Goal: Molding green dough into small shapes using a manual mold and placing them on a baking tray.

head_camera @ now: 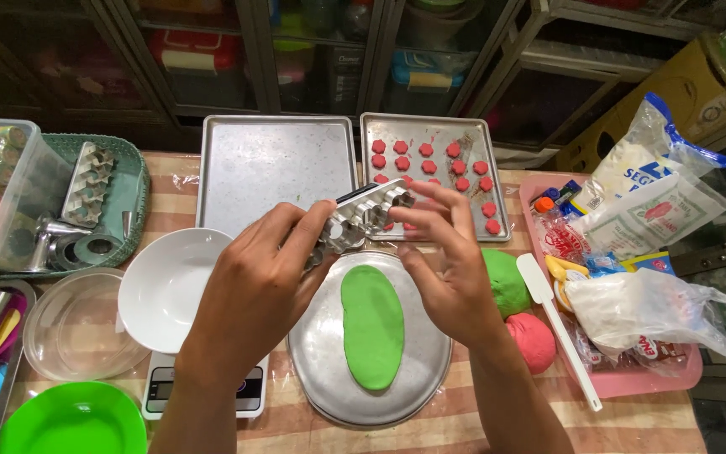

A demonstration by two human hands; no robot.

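Metal cutter block (363,220): shiny silver, a strip of joined small shaped cutters with scalloped openings, held tilted at frame centre, above the far rim of the round metal tray (418,370). Not touching the tray.

Left hand (254,290): fingers curled round the lower-left end of the cutter block, thumb on top, pinching it. Right hand (451,269): fingertips pressed on the upper-right end of the block, fingers partly spread, thumb underneath.

Directly below the hands: a flat oblong sheet of green dough (372,324), smooth, lying lengthwise on the round metal tray. No cut marks visible on it.

Right of the tray: a green dough ball (507,282) and a pink dough ball (535,340), touching each other; a white spatula (556,324) lies just beside them.

Behind the hands: an empty baking sheet (275,164) upper centre, and beside it on the right a second baking sheet (464,134) carrying rows of small red flower-shaped pieces (427,166).

Left of the tray: white bowl (165,286) on a digital scale (161,391); clear bowl (73,328) further left; green bowl (73,420) at lower left.

Right edge: pink tray (657,382) with plastic bags.
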